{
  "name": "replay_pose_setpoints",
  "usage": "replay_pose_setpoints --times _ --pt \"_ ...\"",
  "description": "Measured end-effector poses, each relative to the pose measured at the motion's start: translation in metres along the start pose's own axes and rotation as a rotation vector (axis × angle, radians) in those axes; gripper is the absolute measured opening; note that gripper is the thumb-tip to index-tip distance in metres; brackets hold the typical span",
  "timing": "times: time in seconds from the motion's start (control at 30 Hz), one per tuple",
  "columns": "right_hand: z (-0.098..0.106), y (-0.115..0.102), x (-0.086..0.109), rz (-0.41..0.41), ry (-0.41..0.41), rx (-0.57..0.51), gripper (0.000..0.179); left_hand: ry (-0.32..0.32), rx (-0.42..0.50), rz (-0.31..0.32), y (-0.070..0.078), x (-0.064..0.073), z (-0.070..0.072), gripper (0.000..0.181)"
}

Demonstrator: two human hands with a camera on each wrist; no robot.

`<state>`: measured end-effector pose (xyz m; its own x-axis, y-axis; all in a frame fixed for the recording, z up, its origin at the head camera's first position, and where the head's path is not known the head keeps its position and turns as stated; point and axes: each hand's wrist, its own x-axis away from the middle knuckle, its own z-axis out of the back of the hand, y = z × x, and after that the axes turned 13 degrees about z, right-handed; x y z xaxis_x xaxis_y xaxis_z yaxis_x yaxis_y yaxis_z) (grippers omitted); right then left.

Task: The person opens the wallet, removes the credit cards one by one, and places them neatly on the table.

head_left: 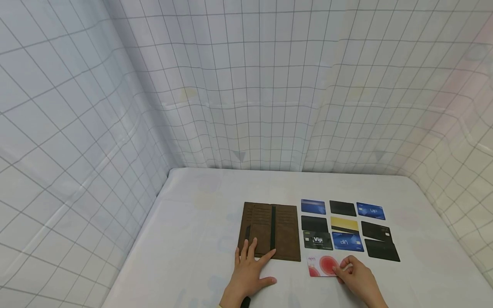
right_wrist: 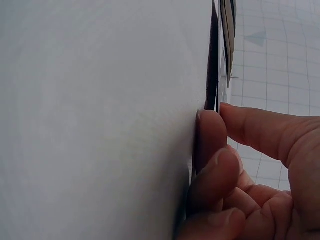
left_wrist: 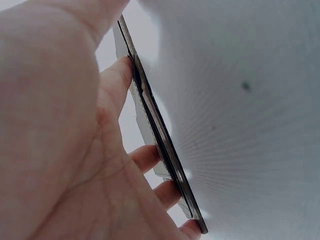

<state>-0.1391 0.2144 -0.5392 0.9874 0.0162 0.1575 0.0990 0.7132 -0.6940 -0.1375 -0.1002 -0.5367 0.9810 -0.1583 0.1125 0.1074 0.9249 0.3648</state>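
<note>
A brown wallet [head_left: 286, 239] lies spread open on the white table, with card slots and a dark strip down its middle. My left hand [head_left: 246, 273] rests at its lower edge, fingers spread and fairly straight, fingertips on the leather. In the left wrist view the wallet [left_wrist: 160, 130] shows edge-on under those fingertips. To the right, my right hand [head_left: 358, 278] pinches the right end of a white card with red circles [head_left: 317, 267] between thumb and fingers. The right wrist view shows that card edge-on, with the thumb on one side and curled fingers [right_wrist: 212, 135] on the other.
Right of the wallet, several cards lie in rough rows: blue ones [head_left: 313, 207], black ones [head_left: 343, 208], a yellow one [head_left: 344, 223] and a black "Vip" card [head_left: 317, 240]. Some overlap. Grid-patterned white curtains [head_left: 246, 85] enclose the table [head_left: 185, 222] at the back and sides.
</note>
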Motion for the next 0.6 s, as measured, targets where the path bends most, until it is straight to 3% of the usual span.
replay_pose_setpoints --times 0.6 --pt "-0.0017 -0.0011 -0.0017 0.009 -0.017 0.031 0.025 0.010 0.002 -0.012 -0.0016 -0.0018 -0.0039 0.071"
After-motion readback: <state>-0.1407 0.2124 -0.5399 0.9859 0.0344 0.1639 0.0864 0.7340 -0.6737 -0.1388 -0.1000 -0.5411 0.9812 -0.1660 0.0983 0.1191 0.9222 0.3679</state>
